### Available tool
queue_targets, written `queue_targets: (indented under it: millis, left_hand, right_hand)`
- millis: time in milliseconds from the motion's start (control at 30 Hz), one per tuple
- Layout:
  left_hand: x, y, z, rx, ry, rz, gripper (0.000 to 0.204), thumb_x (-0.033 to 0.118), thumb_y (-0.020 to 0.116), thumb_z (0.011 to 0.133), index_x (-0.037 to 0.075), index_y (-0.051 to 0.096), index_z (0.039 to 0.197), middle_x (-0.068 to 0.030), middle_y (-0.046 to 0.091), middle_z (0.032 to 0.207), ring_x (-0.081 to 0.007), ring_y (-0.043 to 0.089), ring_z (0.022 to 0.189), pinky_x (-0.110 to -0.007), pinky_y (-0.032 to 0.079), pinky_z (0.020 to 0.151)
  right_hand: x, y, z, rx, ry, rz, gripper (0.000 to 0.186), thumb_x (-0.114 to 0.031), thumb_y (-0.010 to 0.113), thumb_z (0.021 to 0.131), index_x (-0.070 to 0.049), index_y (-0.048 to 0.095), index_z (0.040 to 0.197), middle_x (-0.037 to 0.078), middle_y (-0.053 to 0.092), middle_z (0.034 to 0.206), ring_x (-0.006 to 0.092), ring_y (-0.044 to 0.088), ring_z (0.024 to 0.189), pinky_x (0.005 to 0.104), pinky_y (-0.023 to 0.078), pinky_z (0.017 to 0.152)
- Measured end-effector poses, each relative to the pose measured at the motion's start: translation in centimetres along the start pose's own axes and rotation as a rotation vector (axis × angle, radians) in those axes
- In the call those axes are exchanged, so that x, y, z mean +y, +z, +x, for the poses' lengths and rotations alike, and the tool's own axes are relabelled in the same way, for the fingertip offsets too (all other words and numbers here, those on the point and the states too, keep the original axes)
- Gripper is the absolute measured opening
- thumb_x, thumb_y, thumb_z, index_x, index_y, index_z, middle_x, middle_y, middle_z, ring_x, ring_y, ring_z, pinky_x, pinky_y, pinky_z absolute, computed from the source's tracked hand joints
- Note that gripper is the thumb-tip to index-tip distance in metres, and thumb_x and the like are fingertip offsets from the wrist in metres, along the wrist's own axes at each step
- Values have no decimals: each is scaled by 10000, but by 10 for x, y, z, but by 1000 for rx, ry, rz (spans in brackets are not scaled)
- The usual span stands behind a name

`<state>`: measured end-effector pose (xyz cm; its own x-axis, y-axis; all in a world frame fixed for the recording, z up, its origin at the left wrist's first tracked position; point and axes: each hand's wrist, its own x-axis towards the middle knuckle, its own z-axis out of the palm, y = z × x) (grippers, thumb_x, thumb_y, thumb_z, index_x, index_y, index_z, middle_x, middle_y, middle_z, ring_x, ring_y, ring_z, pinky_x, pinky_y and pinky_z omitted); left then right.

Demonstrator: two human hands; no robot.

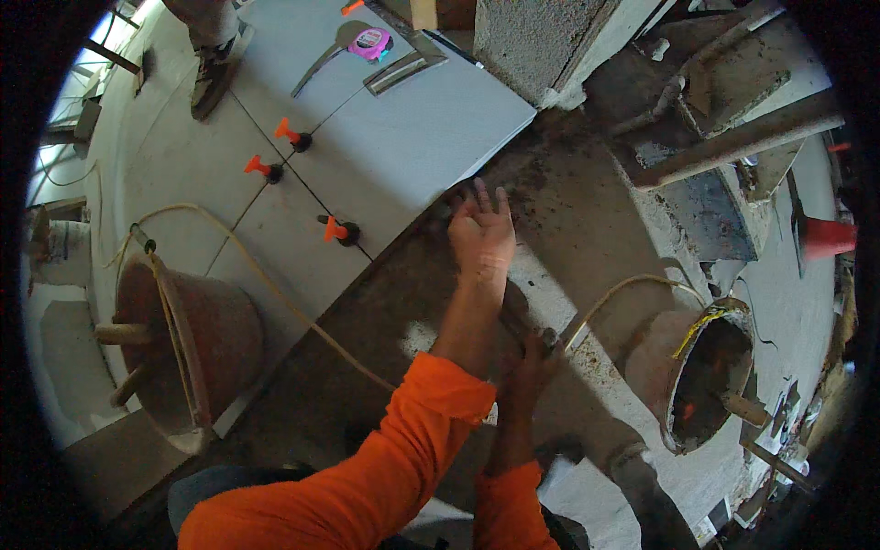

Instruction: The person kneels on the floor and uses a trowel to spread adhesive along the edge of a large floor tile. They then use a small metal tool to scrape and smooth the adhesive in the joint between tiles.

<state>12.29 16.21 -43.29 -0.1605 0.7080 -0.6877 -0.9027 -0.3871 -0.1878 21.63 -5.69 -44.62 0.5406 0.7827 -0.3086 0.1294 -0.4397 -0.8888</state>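
Tile's (440, 124) up at 12 o'clock, tape (370, 44) lying on it. Left hand (482, 236) is at its 5 o'clock edge, fingers a bit spread, nothing visibly pinched. Right hand (527, 367), 5 o'clock from the left, is too shadowed to tell. I'd guess the tile's heavy, stiff, maybe dusty-slick, and chippy at the corners. Palms under opposite edges, imo, off the corners.

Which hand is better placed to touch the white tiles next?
Probably the left hand: its fingers are close to the tiles, while the right hand is farther back.
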Motion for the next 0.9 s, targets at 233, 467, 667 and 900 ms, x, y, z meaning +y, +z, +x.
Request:
queue_targets:
  millis: [233, 467, 667, 900]
  left_hand:
    - [-2, 3, -4, 24, 50, 60, 406, 239, 410, 1064, 203, 360, 1466, 30, 397, 1553, -190, 459, 1382, -518, 305, 1170]
    - [-1, 0, 1, 33, 33, 54, 405, 295, 433, 1061, 238, 376, 1458, 42, 414, 1541, -195, 456, 1385, -510, 310, 1166]
    - [-1, -3, 2, 16, 40, 88, 364, 302, 431, 1063, 224, 419, 1419, 45, 412, 1542, -194, 457, 1384, -503, 323, 1159]
    - [1, -2, 2, 9, 67, 120, 354, 299, 433, 1064, 214, 430, 1408, 41, 408, 1545, -190, 454, 1386, -499, 329, 1154]
  right_hand:
    - [14, -7, 4, -46, -40, -119, 337, -132, 638, 882, -68, 619, 1212, 248, 490, 1275, 413, 495, 1193, 464, 431, 1011]
    - [4, -2, 15, 30, 21, -30, 278, -162, 614, 932, -1, 587, 1157, 174, 563, 1118, 323, 537, 1045, 436, 448, 921]
    - [-3, -2, 11, 36, -198, -75, 262, -179, 627, 945, -6, 558, 1130, 61, 553, 994, 185, 525, 888, 354, 457, 779]
    - [-13, -7, 9, 10, -48, -52, 363, -131, 622, 925, 20, 534, 1243, 140, 544, 1166, 240, 566, 1016, 369, 495, 851]
